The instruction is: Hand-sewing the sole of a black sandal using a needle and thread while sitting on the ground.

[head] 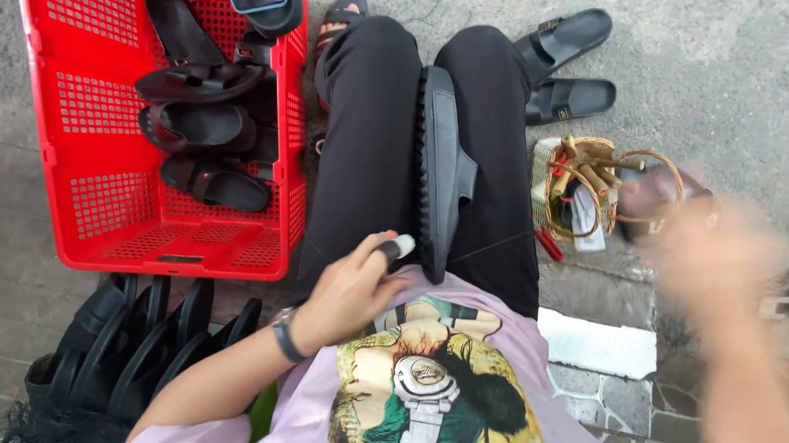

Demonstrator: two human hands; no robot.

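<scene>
I sit with a black sandal [439, 165] standing on edge between my thighs, sole to the left. My left hand [354, 287] rests on my left thigh beside the sandal's near end, fingers curled, with a small pale piece at the fingertips next to the sole. My right hand [699, 236] is blurred with motion at the right, beside a small woven basket [579, 189] of tools. Something dark shows at its fingers; whether it grips anything is unclear.
A red plastic crate [99, 130] at the left holds several black sandals and a phone. A row of black soles [141, 334] stands below it. Two more black sandals [564, 68] lie on the concrete ahead. A white tile edge [601, 344] lies at my right.
</scene>
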